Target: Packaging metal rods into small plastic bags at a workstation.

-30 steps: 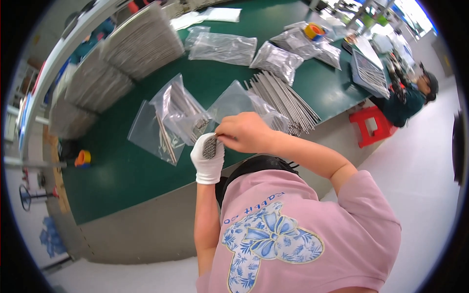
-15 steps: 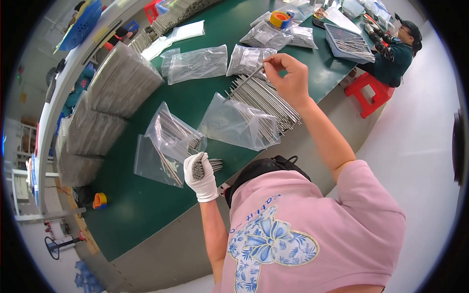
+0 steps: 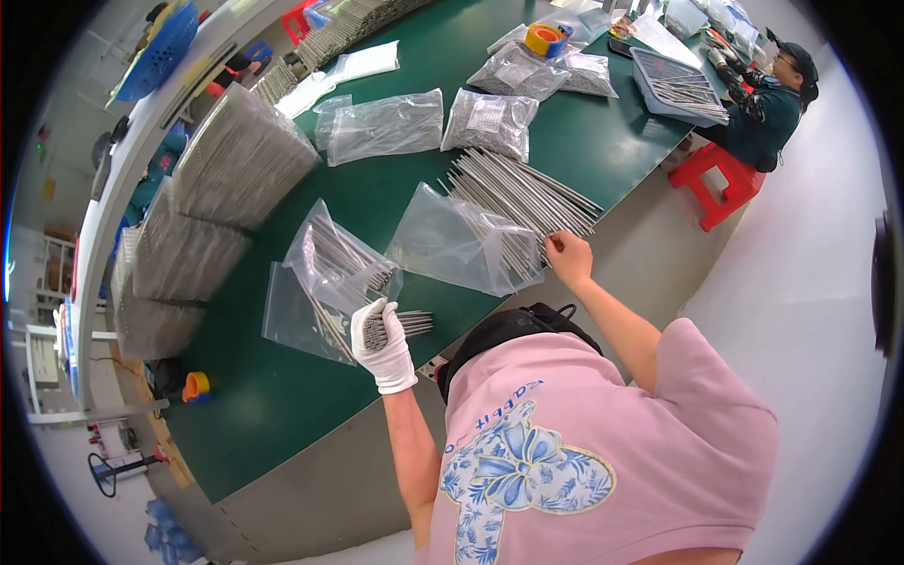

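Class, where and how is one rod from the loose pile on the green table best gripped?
Probably by its near end, pinched from the near side of the green table. The loose rods lie close together, leaving little room to grip along their middles, while their near ends lie by the table edge, where the right hand is.

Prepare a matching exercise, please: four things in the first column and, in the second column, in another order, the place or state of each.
1. white-gloved left hand
2. bare right hand
3. red plastic stool
4. blue plastic tray

A. under the seated co-worker
B. at the spread grey metal rods
C. on the green tabletop
D. closed around a bundle of thin metal rods

Pairs: 1-D, 2-B, 3-A, 4-C
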`<state>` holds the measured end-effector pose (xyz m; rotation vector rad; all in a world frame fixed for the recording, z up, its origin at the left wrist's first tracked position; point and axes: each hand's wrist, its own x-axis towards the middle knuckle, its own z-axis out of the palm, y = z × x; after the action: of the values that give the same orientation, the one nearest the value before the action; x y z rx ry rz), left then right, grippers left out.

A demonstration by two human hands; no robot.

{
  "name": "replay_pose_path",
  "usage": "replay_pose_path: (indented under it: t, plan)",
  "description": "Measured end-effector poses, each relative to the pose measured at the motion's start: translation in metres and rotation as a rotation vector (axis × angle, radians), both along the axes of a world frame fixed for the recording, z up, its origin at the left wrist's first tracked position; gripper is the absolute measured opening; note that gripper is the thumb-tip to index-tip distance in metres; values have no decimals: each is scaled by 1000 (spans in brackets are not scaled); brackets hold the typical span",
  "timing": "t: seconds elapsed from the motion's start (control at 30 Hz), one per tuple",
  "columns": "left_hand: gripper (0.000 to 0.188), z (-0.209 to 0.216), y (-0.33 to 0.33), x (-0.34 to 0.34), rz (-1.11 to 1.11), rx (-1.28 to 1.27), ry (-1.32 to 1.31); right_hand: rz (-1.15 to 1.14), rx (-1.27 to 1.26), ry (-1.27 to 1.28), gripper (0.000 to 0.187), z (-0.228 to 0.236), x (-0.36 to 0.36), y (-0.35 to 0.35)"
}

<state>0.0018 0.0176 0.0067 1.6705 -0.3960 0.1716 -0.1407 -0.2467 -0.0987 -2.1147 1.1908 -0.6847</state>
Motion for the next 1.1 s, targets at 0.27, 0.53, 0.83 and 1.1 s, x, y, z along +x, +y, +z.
replay_pose_path:
  t: [0.27,0.53,0.83,1.1]
  plan:
    - [10,-5,1,6,7,5,-66,122,-171,-40,11,48,36,1]
    - [15,12,-7,2,-75,99,-233,863,147,-536,9,162,104,92]
    - [13,9,-8,-3,-13,64,-239,1208,-208,-506,5,177,122,114]
    - [19,6,-8,-1,-30,95,-236,1304,-387,-446,7,190,126,112]
